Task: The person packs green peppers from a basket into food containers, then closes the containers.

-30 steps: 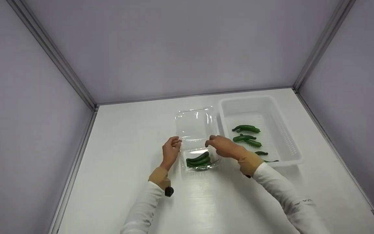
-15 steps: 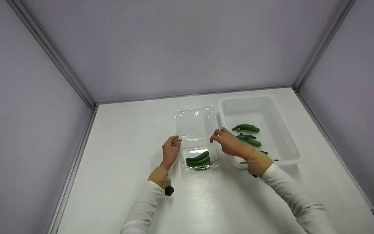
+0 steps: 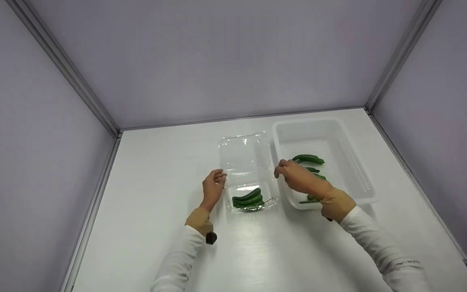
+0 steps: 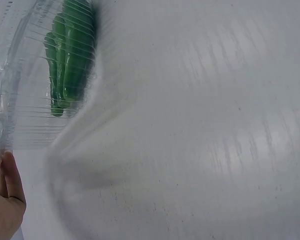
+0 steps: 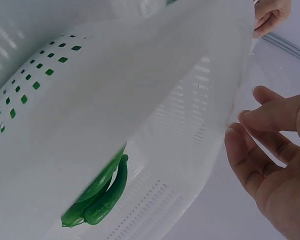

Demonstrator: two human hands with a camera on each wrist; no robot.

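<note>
The left hand point(image 3: 213, 187) sits near centre, fingers curled, its forearm stretching in from the near edge. The right hand point(image 3: 300, 179) reaches further right, fingers loosely bent, holding nothing.

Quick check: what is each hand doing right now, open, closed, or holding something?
Left hand: fingers pinch the left edge of the clear plastic clamshell box.
Right hand: open, holding nothing, over the white perforated plastic basket.

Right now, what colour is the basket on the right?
White basket, with small perforations; clearest in the head view.
</note>
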